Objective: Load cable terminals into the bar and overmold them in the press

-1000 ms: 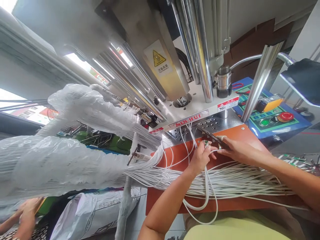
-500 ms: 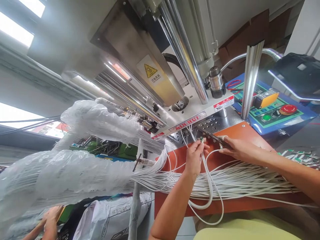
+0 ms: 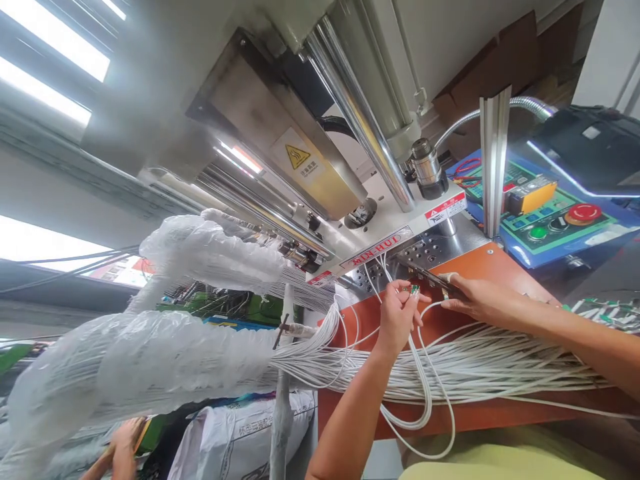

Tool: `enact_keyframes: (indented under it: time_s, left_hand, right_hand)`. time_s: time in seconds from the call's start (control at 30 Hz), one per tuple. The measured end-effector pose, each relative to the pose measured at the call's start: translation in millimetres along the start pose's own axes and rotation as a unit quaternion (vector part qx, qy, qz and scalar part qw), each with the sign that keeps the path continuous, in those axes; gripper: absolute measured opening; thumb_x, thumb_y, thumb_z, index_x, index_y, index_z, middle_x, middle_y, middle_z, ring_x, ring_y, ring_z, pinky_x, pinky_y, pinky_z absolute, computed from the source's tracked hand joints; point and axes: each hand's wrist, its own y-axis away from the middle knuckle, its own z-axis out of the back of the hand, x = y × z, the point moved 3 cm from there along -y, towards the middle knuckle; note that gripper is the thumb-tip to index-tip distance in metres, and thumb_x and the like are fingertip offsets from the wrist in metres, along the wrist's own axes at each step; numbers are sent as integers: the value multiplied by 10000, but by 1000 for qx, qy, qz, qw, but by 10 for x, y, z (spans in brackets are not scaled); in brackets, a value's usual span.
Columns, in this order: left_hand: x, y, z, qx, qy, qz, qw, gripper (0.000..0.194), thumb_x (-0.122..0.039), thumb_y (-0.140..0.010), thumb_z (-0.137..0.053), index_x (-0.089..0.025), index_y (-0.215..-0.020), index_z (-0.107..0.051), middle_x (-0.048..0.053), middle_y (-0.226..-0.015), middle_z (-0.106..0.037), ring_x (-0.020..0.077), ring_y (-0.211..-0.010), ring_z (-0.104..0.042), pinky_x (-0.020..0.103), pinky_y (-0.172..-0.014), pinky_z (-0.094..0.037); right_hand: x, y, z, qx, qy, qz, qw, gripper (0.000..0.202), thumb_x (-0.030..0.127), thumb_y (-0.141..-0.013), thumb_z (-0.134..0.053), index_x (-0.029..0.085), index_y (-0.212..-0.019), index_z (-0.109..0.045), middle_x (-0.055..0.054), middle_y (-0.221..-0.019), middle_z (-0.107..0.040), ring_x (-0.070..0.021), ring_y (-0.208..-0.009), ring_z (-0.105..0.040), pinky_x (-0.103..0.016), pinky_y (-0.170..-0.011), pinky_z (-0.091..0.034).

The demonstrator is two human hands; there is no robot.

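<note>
My left hand (image 3: 397, 313) pinches a small green connector (image 3: 415, 291) on the end of white cables, in front of the press. Several white cables (image 3: 425, 393) loop down below that hand over the orange table (image 3: 485, 267). To the right, my right hand (image 3: 463, 293) is closed on a dark metal mold bar (image 3: 425, 271) at the front of the press bed; a white cable end lies by its fingers. Other white cables (image 3: 383, 263) run under the press plate (image 3: 375, 250). The inner fingers of my right hand are partly hidden.
A thick bundle of white cables (image 3: 480, 363) crosses the orange table, and plastic-wrapped bundles (image 3: 150, 353) extend left. At the right stands a blue control box (image 3: 565, 220) beside a metal post (image 3: 494, 160). Another person's hands (image 3: 125, 437) show at the lower left.
The view has shifted slightly. My left hand has turned and holds the green connector a little farther right, tilted away from the cables. My right hand stays on the metal bar.
</note>
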Motion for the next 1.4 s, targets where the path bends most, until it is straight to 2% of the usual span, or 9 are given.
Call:
enact_keyframes:
  time_s: [0.1,0.23,0.4,0.57,0.77,0.93,1.13,1.23,1.4]
  left_hand:
    - [-7,0,11,5,-26,-4,1000,255,-317,-908,-595,-170,-1103,-521,61,-877,-770,85,-538,-589,184,-496,-432]
    - [-9,-11,20,0,-33,-8,999,307,-275,-899,-583,-176,-1183,-526,-7,-757,-719,68,-476,-481,189,-493,-382]
    - [36,-50,19,5,-29,16,999,252,-275,-864,-606,-186,-1078,-509,-20,-695,-699,70,-448,-450,197,-468,-313]
    - [-5,-44,25,1,-62,24,998,149,-208,-820,-611,-208,-919,-499,-35,-634,-678,81,-470,-509,194,-525,-383]
    - [-97,3,4,-8,-101,-16,995,110,-263,-889,-645,-196,-966,-601,7,-772,-741,87,-536,-554,214,-610,-452]
    - [-87,-5,-13,-26,-158,-43,986,84,-269,-870,-708,-203,-827,-680,-32,-669,-651,102,-547,-571,221,-625,-461]
    - [-98,-63,-98,27,-216,-127,968,85,-240,-951,-611,-226,-898,-676,13,-847,-753,145,-718,-673,246,-761,-494]
    - [-42,-109,-121,46,-205,-116,971,92,-232,-968,-574,-221,-923,-654,25,-858,-766,149,-724,-691,250,-753,-517]
    - [35,-139,-131,45,-165,-81,982,93,-244,-963,-571,-216,-903,-637,38,-856,-770,158,-716,-714,269,-747,-555]
  right_hand:
    - [-4,-1,0,-15,6,-6,1000,419,627,-898,-480,290,-1145,-513,-72,-930,-720,-302,-839,-695,-387,-728,-473]
    - [5,2,3,11,1,-11,1000,364,609,-912,-451,274,-1055,-468,-73,-954,-704,-287,-843,-687,-384,-739,-475]
    - [9,9,7,11,0,-7,1000,367,606,-922,-450,276,-1077,-489,-67,-950,-701,-282,-851,-687,-373,-729,-471]
    - [19,18,12,-12,16,-11,1000,380,614,-914,-488,289,-1107,-526,-54,-917,-705,-284,-841,-696,-366,-712,-464]
    - [87,49,65,21,5,-8,1000,314,564,-926,-437,266,-1024,-420,-64,-934,-699,-276,-825,-685,-369,-712,-466]
    - [119,60,88,30,-1,-15,999,314,575,-928,-415,267,-988,-397,-76,-944,-687,-279,-828,-681,-364,-697,-455]
    - [113,52,84,32,0,-10,999,297,552,-942,-397,264,-1013,-399,-86,-956,-688,-285,-838,-678,-369,-696,-450]
    - [105,51,83,31,9,-17,999,289,546,-947,-403,260,-989,-404,-89,-926,-699,-282,-807,-679,-364,-672,-449]
    - [122,63,97,36,-15,-8,999,295,547,-952,-416,257,-1005,-405,-112,-1022,-711,-284,-872,-691,-374,-721,-470]
